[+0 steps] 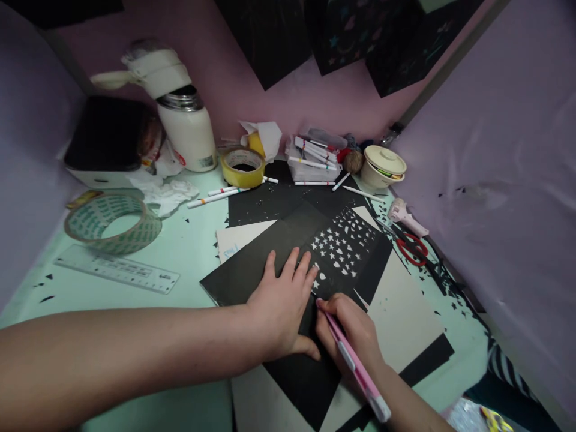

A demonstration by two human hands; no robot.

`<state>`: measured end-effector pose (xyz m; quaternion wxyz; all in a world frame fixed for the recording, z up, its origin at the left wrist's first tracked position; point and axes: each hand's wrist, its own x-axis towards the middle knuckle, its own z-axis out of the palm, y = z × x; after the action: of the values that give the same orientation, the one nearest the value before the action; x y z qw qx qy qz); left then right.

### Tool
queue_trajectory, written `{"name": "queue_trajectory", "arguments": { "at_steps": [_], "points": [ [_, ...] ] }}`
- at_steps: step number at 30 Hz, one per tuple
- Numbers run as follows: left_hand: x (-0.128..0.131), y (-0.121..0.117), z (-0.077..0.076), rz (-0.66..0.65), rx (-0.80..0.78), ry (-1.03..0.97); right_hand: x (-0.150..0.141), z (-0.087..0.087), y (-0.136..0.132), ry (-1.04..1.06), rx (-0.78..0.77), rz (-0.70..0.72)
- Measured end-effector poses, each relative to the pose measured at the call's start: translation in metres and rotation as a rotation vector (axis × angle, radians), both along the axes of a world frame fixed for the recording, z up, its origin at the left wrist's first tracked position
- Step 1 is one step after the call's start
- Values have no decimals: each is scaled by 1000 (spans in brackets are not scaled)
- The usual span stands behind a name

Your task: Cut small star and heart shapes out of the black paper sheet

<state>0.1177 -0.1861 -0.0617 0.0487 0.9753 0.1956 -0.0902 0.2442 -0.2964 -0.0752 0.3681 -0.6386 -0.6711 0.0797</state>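
Observation:
My left hand [283, 306] lies flat with fingers spread on a sheet of black paper [252, 270], pressing it down. Small stars, hearts and other shapes [339, 243] show pale through cut-outs in the paper, just beyond my fingertips. Pinched in my right hand [351, 330] is a slim pink craft knife [353, 363], slanted toward me. Its tip meets the paper close to my left fingers, near the lowest cut-outs; the blade itself is too small to make out. Pale sheets [405, 312] and more black paper lie underneath.
On the left are a clear ruler [117, 268], a wide tape roll [112, 225] and an uncapped white flask [189, 129]. Yellow tape [243, 168], markers [315, 159] and a lidded bowl [383, 167] stand behind. Red-handled scissors [411, 249] lie right among black scraps.

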Motion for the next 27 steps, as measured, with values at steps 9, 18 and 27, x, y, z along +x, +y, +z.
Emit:
{"name": "queue_trajectory", "arguments": {
  "at_steps": [9,18,27],
  "points": [
    [-1,1,3,-5,-6,21,1,-2,-4,78,-34,-5],
    [2,1,4,-5,-1,34,1,-2,-5,129,-56,-94],
    [0,-1,2,-2,1,27,-2,2,-6,128,-77,-209]
  ]
}}
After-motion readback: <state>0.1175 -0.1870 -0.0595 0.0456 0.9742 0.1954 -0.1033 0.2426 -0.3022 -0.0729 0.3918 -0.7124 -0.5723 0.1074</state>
